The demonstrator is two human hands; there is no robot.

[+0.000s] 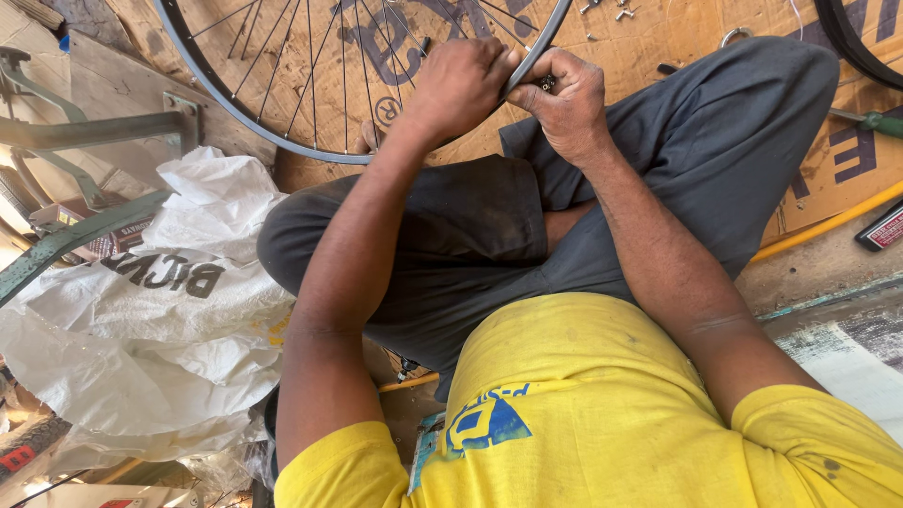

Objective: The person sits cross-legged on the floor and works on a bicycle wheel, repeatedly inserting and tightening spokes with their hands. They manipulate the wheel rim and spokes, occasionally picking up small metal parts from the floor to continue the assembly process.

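Observation:
A spoked bicycle wheel rim (282,141) lies tilted over the cardboard in front of my crossed legs. My left hand (458,87) grips the rim's near edge from above, fingers curled over it. My right hand (567,102) is closed on the same stretch of rim just to the right, pinching at a small metal part where the two hands meet. Both forearms reach forward over my grey trousers. The part between the fingers is too small to identify.
A white woven sack (160,320) lies crumpled at left beside a green metal frame (66,235). Flattened cardboard (677,28) covers the floor, with small loose metal bits at the top. A yellow hose (828,224) and a black tyre edge (861,47) are at right.

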